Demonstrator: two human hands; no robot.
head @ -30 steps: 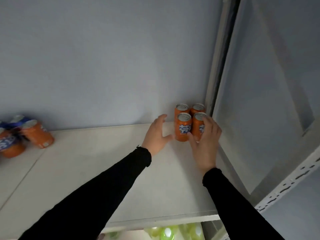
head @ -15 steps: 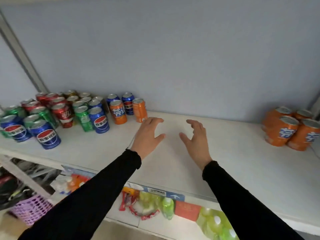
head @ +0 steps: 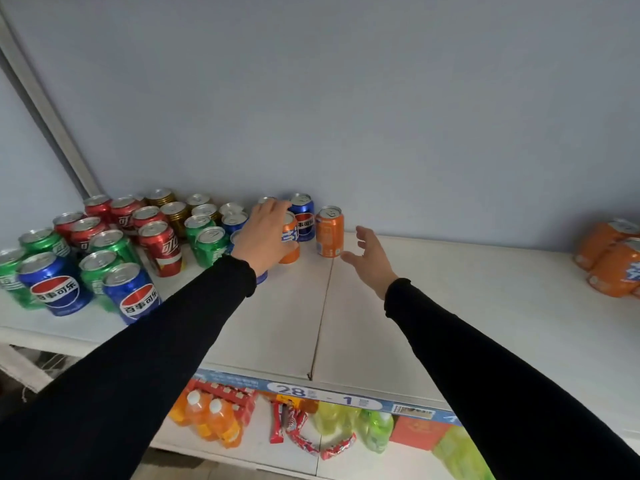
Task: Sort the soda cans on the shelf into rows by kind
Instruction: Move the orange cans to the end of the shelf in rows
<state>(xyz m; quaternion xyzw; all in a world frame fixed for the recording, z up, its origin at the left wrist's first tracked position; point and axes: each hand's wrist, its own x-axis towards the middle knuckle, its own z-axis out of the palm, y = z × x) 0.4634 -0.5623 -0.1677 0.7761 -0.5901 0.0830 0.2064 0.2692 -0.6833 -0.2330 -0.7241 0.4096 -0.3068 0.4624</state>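
Head view: two orange cans stand at the right edge of the mixed cluster on the shelf (head: 450, 306), against the back wall. The left hand (head: 263, 237) covers the nearer orange can (head: 290, 237); its grip looks wrapped over the can's top and side, though the fingers' far side is hidden, so a firm hold cannot be confirmed. The second orange can (head: 329, 232) stands free at 3 o'clock of the first, upright. The right hand (head: 372, 259) hovers just beside it at its 5 o'clock, grip wide, fingers spread, holding nothing, not touching.

Step in hand, as judged: collecting the stray orange cans to join the orange group (head: 613, 261) at the far right of the shelf, well apart from the cluster.

Next move calls for: the right grip to close round the free can, both cans lifted clear without knocking the blue can (head: 304, 218) at 12 o'clock of the first, then carried right.

Outward: red cans (head: 161, 245), green cans (head: 207, 244), blue ones and gold cans (head: 175, 213) stand unsorted from 9 to 10 o'clock of the left hand.

Hidden or unclear: a blue can under the left wrist shows only slivers. The orange group is cut by the frame edge and blurred; its count cannot be told. Back cans in the cluster show lids only. Goods on the lower shelf are partly cut off.
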